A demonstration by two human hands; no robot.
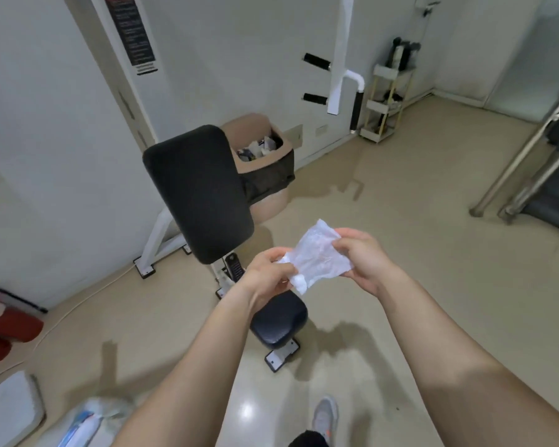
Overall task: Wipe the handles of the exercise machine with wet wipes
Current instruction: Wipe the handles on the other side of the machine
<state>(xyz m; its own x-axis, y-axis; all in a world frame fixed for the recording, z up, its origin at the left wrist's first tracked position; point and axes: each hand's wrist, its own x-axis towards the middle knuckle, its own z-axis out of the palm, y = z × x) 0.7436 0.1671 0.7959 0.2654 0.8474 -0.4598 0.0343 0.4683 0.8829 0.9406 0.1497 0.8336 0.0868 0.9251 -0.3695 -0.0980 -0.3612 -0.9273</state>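
Left hand point(265, 272) and right hand point(362, 256) each pinch an edge of the wet wipe point(317, 256), evidently spreading it open for wiping; handles point(317, 62) far off, untouched.

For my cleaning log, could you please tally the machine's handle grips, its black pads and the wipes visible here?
Handle grips: 3
Black pads: 2
Wet wipe: 1, held between left hand and right hand
Total: 6
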